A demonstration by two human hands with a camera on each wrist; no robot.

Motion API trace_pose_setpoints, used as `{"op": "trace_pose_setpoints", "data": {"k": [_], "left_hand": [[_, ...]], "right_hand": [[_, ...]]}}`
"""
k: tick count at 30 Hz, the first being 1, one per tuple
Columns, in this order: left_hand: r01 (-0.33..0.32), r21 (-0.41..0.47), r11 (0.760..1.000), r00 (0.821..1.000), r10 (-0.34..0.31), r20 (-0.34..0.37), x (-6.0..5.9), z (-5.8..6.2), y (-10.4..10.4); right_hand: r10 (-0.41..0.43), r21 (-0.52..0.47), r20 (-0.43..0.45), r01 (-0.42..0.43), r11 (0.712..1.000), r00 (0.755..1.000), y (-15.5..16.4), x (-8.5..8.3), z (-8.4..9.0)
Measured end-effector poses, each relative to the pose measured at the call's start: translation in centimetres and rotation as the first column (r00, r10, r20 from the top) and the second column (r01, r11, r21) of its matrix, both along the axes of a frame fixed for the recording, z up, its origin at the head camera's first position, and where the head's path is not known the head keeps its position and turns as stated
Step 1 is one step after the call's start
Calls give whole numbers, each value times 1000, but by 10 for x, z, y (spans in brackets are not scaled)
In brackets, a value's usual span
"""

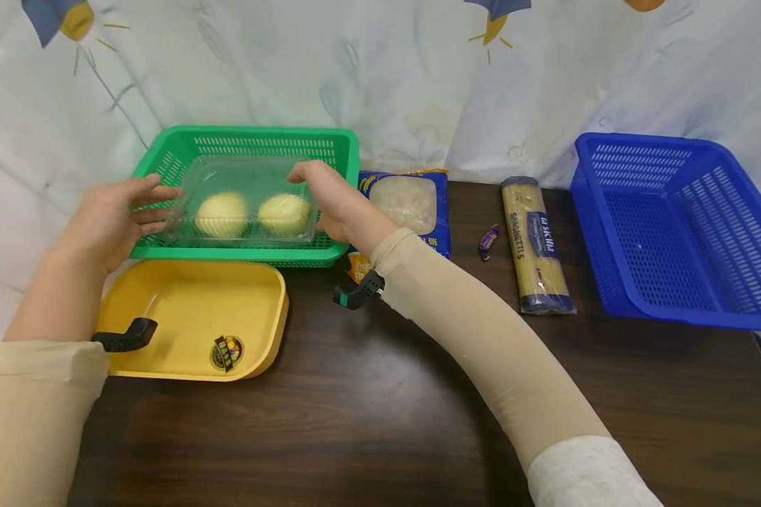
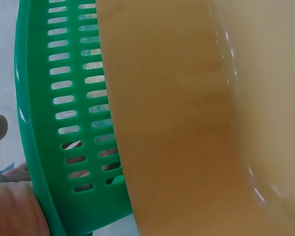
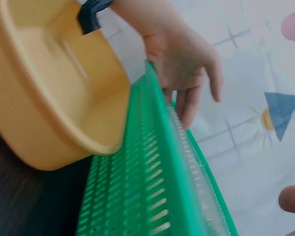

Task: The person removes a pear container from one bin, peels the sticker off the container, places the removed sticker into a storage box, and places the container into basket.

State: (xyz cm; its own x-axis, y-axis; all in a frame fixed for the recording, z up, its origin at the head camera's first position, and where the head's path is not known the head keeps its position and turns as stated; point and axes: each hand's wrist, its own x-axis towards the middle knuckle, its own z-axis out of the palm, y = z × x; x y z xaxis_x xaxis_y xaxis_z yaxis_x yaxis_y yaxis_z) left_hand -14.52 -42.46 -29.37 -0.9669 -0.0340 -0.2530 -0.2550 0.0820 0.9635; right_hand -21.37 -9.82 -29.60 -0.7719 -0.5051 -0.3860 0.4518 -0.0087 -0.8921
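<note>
A clear plastic box (image 1: 247, 169) with two pale yellow round items (image 1: 222, 215) inside lies in the green basket (image 1: 241, 132). My left hand (image 1: 110, 218) is at the left end of the box, fingers extended over the basket rim. In the right wrist view that same left hand (image 3: 179, 59) shows its thumb held apart from the fingers. At the box's right end is my right hand (image 1: 336, 201), its fingers reaching over the far right corner. One right fingertip (image 3: 292, 199) stands away from the box in the right wrist view.
A yellow basin (image 1: 190, 303) stands just in front of the green basket. To the right lie a blue food packet (image 1: 442, 218), partly behind the right arm, a small purple-wrapped candy (image 1: 489, 242) and a spaghetti pack (image 1: 535, 246). A blue basket (image 1: 590, 211) stands at far right.
</note>
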Motion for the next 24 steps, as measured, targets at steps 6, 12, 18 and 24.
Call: {"op": "trace_pose_setpoints", "data": {"k": [6, 12, 18, 24], "left_hand": [[36, -115, 993, 998, -30, 53, 0, 1, -1], [65, -200, 978, 996, -50, 77, 0, 6, 2], [94, -253, 963, 994, -75, 83, -1, 8, 2], [80, -347, 935, 996, -66, 52, 5, 14, 14]], "right_hand": [[4, -1, 38, -4, 1000, 999, 1, -2, 2], [-30, 1, 33, 30, 1000, 999, 2, -3, 4], [-20, 58, -50, 23, 998, 999, 0, 2, 6], [41, 140, -150, -20, 990, 988, 3, 7, 15]]}}
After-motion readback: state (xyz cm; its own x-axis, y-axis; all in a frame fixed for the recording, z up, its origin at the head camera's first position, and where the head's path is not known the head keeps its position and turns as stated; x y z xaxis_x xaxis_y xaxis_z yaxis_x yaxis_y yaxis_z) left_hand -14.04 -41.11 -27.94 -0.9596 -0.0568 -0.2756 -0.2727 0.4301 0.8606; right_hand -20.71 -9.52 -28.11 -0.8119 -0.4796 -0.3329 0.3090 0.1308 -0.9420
